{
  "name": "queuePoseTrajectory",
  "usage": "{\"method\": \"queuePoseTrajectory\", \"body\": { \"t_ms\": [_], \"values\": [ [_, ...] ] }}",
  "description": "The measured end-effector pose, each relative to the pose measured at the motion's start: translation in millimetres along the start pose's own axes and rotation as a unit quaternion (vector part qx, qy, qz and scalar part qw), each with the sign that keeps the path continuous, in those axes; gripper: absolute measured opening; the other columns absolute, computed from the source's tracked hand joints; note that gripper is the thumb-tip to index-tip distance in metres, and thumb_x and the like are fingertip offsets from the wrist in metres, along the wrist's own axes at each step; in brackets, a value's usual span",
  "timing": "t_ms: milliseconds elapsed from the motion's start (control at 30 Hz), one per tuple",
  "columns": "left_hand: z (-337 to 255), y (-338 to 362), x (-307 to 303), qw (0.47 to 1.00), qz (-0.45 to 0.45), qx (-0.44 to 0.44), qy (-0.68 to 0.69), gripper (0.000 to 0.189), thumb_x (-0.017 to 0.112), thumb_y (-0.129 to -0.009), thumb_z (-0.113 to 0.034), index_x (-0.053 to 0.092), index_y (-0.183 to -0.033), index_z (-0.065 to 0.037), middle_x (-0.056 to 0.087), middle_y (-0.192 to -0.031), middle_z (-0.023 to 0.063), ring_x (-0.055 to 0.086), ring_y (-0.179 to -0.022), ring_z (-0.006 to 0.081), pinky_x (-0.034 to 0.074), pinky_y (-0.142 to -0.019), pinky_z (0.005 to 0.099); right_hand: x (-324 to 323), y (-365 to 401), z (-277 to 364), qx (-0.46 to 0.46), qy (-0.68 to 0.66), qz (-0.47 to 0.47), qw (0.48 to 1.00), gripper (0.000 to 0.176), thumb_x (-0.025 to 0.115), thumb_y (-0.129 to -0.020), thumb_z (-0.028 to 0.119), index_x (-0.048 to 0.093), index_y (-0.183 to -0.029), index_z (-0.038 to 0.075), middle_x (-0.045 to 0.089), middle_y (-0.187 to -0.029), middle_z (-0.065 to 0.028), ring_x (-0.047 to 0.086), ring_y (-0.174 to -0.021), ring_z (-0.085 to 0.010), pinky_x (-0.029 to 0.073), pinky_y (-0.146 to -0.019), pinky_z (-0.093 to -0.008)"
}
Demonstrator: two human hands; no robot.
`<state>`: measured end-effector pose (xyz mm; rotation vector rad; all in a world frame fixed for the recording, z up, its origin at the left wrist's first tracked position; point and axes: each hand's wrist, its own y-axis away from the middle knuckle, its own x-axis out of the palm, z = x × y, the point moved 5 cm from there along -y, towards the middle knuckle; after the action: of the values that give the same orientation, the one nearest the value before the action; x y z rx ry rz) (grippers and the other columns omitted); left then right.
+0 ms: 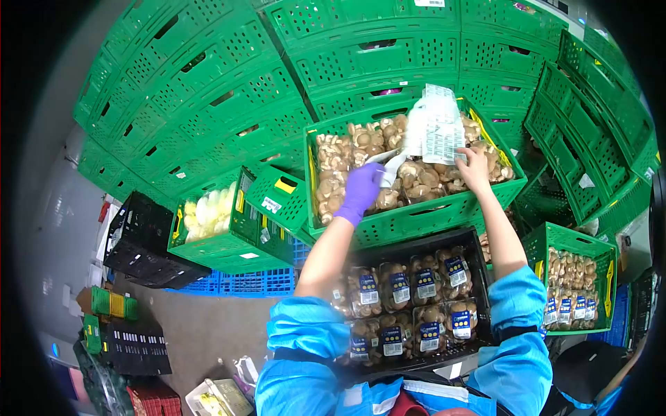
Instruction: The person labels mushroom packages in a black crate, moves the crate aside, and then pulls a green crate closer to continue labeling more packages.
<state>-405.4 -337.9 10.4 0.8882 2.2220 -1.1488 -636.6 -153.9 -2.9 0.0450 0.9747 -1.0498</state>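
My left hand (363,191), in a purple glove and slightly blurred, is closed at the end of a white paper strip (394,168) over the mushroom packs. My bare right hand (474,168) pinches the lower right edge of a sheet of printed labels (442,135). More whitish sheets bunch up on its left side. Both hands are above a green crate (409,223) filled with packs of brown mushrooms (421,182). Below my forearms stands a black crate (483,295) holding mushroom packs with blue-and-white labels (426,284).
Stacked green crates (229,76) form a wall behind. A green crate of pale yellow vegetables (208,213) stands left, beside a black crate (142,243). To the right is a green crate with labelled mushroom packs (570,298). Another person's arm (628,371) shows lower right.
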Motion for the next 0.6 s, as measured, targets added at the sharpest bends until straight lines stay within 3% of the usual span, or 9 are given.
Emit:
{"method": "queuePoseTrajectory", "body": {
  "t_ms": [33,100,233,267,300,367,433,500,600],
  "values": [
    [15,2,-10,0.993,-0.049,-0.104,-0.037,0.01,0.054,-0.08,-0.012,0.062,-0.086,-0.008,0.062,-0.085,0.0146,0.059,-0.078,0.0335,0.047,-0.071,0.0409,9,-7,-3,0.029,0.055,0.021,0.998,0.046,0.064,-0.073,0.026,0.054,-0.115,0.01,0.048,-0.12,-0.0195,0.043,-0.113,-0.0337,0.032,-0.098,-0.0437],
    [35,5,-37,0.978,-0.137,-0.143,-0.072,0.013,0.051,-0.081,-0.014,0.061,-0.085,-0.007,0.062,-0.083,0.0171,0.06,-0.077,0.0342,0.047,-0.068,0.0425,19,-9,-2,0.071,0.096,0.018,0.993,0.052,0.065,-0.071,0.026,0.05,-0.119,0.012,0.049,-0.12,-0.019,0.042,-0.115,-0.0342,0.029,-0.099,-0.0472],
    [64,13,-65,0.962,-0.153,-0.179,-0.137,0.014,0.054,-0.078,-0.016,0.061,-0.087,-0.007,0.062,-0.084,0.0184,0.06,-0.078,0.0345,0.047,-0.068,0.0423,21,-15,-7,0.125,0.112,0.02,0.986,0.065,0.067,-0.069,0.024,0.039,-0.127,0.015,0.054,-0.116,-0.0171,0.041,-0.118,-0.0344,0.019,-0.102,-0.0564],
    [72,17,-64,0.964,-0.144,-0.191,-0.117,0.015,0.055,-0.077,-0.017,0.06,-0.088,-0.007,0.062,-0.083,0.0187,0.06,-0.077,0.0347,0.048,-0.067,0.0418,16,-19,-7,0.101,0.079,-0.023,0.991,0.055,0.067,-0.068,0.018,0.047,-0.119,0.01,0.061,-0.102,-0.0137,0.052,-0.107,-0.0305,0.031,-0.097,-0.0499],
    [77,20,-63,0.965,-0.135,-0.204,-0.097,0.017,0.056,-0.076,-0.018,0.06,-0.088,-0.007,0.062,-0.083,0.019,0.061,-0.076,0.035,0.048,-0.067,0.0413,17,-25,-15,0.099,0.079,-0.023,0.992,0.055,0.067,-0.068,0.018,0.047,-0.119,0.01,0.061,-0.102,-0.0137,0.052,-0.107,-0.0305,0.031,-0.097,-0.0499],
    [66,26,-64,0.962,-0.084,-0.253,-0.053,0.027,0.06,-0.073,-0.016,0.059,-0.099,-0.007,0.06,-0.1,0.0195,0.058,-0.091,0.0341,0.046,-0.078,0.041,12,-34,-32,0.094,-0.153,-0.131,0.975,0.047,0.066,-0.068,0.014,0.053,-0.112,0.003,0.065,-0.086,-0.011,0.062,-0.081,-0.0218,0.045,-0.08,-0.0387],
    [12,27,-75,0.956,-0.221,-0.047,-0.186,0.047,0.065,-0.069,-0.014,0.053,-0.114,-0.007,0.048,-0.123,0.0195,0.046,-0.113,0.0347,0.038,-0.093,0.0423,-30,-21,5,0.056,-0.176,-0.209,0.96,0.036,0.064,-0.07,0.008,0.056,-0.105,0.005,0.065,-0.082,-0.008,0.063,-0.074,-0.0202,0.049,-0.071,-0.0318],
    [-23,26,-70,0.977,-0.156,0.038,-0.141,0.068,0.069,-0.067,-0.016,0.041,-0.127,-0.007,0.03,-0.138,0.0191,0.031,-0.125,0.0358,0.027,-0.103,0.0429,-70,-4,42,-0.022,-0.282,-0.223,0.933,0.032,0.061,-0.075,0.004,0.056,-0.106,0.004,0.065,-0.085,-0.0084,0.062,-0.076,-0.0166,0.049,-0.07,-0.0291],
    [-91,43,-78,0.982,-0.141,0.115,-0.049,0.08,0.073,-0.067,-0.018,0.031,-0.134,-0.005,0.028,-0.139,0.0198,0.03,-0.127,0.0325,0.026,-0.105,0.0402,-137,61,102,-0.098,-0.222,-0.242,0.939,0.026,0.059,-0.079,0.001,0.057,-0.105,0.002,0.066,-0.089,-0.0096,0.063,-0.081,-0.0144,0.049,-0.075,-0.0272]
  ]
}}
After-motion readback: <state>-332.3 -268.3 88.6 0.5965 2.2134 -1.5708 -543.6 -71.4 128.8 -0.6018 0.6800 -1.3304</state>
